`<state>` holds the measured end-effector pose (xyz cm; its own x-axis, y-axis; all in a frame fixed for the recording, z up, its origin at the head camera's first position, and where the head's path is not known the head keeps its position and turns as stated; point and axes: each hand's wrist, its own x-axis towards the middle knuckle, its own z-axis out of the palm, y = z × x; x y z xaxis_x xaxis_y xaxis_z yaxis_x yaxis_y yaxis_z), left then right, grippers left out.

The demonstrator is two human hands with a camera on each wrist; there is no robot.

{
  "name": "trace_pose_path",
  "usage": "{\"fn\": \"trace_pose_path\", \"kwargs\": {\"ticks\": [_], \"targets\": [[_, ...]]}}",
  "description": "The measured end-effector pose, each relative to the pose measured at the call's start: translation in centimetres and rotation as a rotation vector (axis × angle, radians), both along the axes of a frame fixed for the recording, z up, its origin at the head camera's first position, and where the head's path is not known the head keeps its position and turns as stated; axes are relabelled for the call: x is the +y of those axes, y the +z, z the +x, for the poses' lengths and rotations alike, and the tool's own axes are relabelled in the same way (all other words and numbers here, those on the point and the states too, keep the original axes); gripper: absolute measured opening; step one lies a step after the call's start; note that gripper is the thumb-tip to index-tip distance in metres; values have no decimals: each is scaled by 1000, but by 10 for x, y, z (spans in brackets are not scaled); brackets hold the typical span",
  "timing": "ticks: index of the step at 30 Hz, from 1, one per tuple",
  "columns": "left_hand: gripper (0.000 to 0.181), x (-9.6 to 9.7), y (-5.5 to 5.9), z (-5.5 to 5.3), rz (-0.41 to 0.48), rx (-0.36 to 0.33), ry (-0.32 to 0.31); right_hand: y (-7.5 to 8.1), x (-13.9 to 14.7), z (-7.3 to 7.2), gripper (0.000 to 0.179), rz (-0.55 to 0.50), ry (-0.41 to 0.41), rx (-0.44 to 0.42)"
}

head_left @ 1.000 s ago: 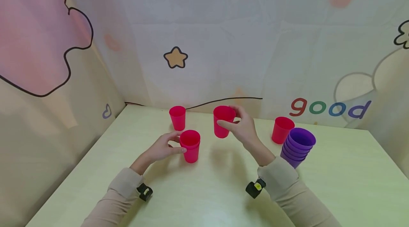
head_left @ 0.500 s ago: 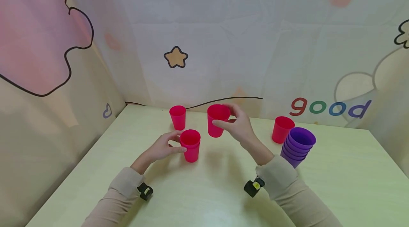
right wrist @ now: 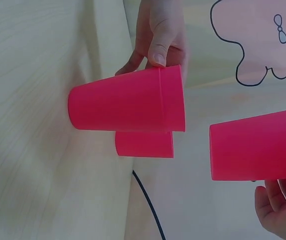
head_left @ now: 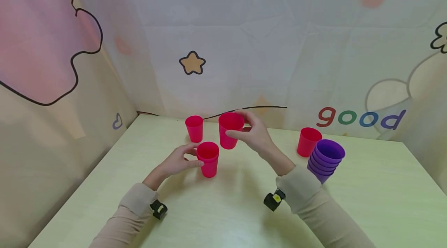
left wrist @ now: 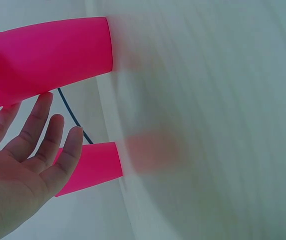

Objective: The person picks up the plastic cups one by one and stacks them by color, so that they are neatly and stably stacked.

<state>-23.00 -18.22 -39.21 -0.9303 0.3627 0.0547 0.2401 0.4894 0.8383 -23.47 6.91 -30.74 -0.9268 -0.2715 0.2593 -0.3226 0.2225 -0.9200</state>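
Observation:
Two nested red cups [head_left: 209, 167] stand upright on the table, the upper one's rim showing as a band above the lower. My left hand [head_left: 179, 160] grips this pair near the rim, thumb in front and fingers [left wrist: 30, 131] along the far side. In my right hand [head_left: 253, 133] a single red cup [head_left: 228, 139] is held upright by thumb and fingers, raised above the table. In the right wrist view that held cup [right wrist: 257, 147] hangs higher than the nested pair [right wrist: 123, 102]. Behind the left hand, another red cup [head_left: 194, 129] stands upright.
To the right stand one red cup [head_left: 309, 143] and a stack of several purple cups [head_left: 324, 160] close beside it. The pale table [head_left: 223, 217] ends at a printed cloth backdrop [head_left: 237, 65] behind and a cloth side [head_left: 45, 143] on the left.
My right hand has moved left with its red cup, bringing it nearer to the nested pair. The left hand and the cups on the table have stayed where they were.

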Motion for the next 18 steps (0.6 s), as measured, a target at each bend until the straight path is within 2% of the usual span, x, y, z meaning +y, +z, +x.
{"fn": "trace_pose_path", "kwargs": {"ticks": [8, 14, 18], "targets": [[52, -1, 0, 1, 11, 10, -16, 4, -7, -4, 62, 20, 77, 10], [57, -3, -1, 1, 10, 58, -42, 5, -13, -6, 66, 37, 124, 0], [54, -3, -1, 0, 14, 36, -39, 6, -18, -9, 68, 50, 159, -3]]}}
